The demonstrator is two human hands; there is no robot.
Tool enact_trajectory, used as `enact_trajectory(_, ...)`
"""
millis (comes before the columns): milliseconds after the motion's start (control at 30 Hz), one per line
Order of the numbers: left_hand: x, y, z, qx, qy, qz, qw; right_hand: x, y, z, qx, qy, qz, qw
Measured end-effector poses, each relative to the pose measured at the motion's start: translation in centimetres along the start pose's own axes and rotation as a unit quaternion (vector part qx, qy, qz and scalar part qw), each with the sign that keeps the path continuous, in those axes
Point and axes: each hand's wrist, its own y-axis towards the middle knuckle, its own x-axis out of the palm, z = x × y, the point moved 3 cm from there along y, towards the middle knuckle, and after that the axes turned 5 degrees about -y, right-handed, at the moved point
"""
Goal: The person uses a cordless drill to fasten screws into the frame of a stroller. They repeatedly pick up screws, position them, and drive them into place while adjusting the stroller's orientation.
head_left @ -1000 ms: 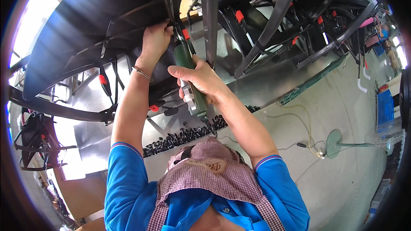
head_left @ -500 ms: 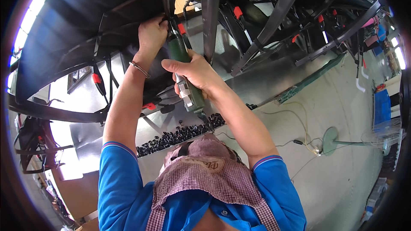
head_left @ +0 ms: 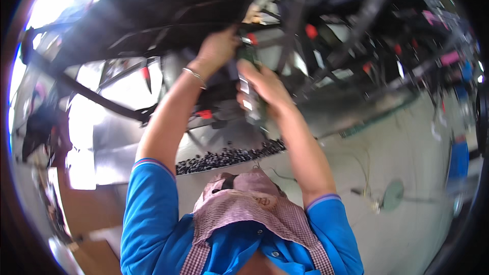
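Observation:
My right hand is wrapped round a green, corded power screwdriver, with the thumb along its near side. The tool points away from me, its front end up against the dark frame. Close beside that end, my left hand has its fingers curled in at the black fabric and frame. What those fingers pinch is hidden and blurred. A red clip-like part shows just right of the tool's front end.
Many small black parts lie heaped along the near edge of a shiny metal table. More dark tube frames with red parts crowd the right. A round green base and cables are on the floor. Cardboard stands lower left.
The view has swung and blurred, so both hands and the screwdriver now appear further right. My right hand still grips the screwdriver, and my left stays beside its front end.

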Motion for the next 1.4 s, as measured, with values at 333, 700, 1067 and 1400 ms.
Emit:
enact_trajectory(333,-10.4,-19.4,-2.6,-0.026,0.177,-0.089,0.980,-5.2,-7.4,8.1,-0.248,-0.018,0.225,0.942)
enact_trajectory(700,-15.5,-23.0,-3.7,-0.002,0.188,-0.103,0.977,2.0,-2.9,4.4,-0.299,-0.080,0.297,0.903)
enact_trajectory(1067,-27.0,-37.3,-11.6,-0.201,0.319,0.099,0.921,18.1,6.5,9.9,-0.128,-0.090,-0.002,0.988)
enact_trajectory(1400,-39.5,-46.6,-25.5,-0.591,0.394,0.036,0.703,20.5,3.6,15.5,0.046,-0.089,-0.081,0.992)
